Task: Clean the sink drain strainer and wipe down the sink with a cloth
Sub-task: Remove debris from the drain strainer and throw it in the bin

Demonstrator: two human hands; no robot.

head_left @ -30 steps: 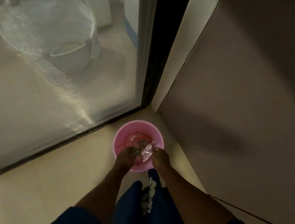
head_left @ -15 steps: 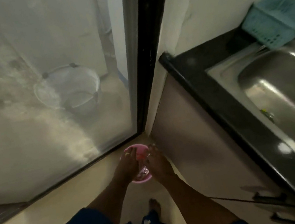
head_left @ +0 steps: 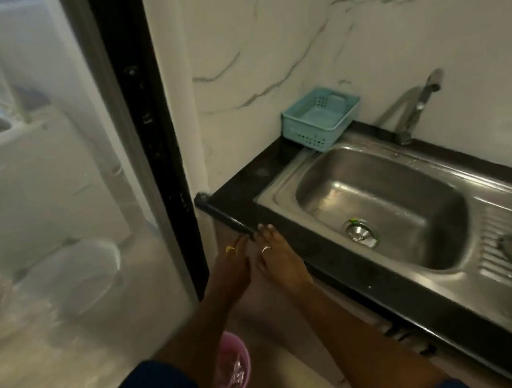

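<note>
Steel sink (head_left: 380, 193), wet basin, drain strainer (head_left: 360, 232) with green scrap

Marble-veined wall (head_left: 286, 19), perhaps frosted glass door (head_left: 45, 195)

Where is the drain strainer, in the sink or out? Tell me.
In. The strainer sits seated in the drain hole at the bottom of the sink, with green bits at its rim.

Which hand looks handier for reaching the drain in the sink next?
The right hand, probably. It is over the counter edge, on the sink side, nearer the drain strainer. The left hand is farther off, toward the door; both look empty.
</note>
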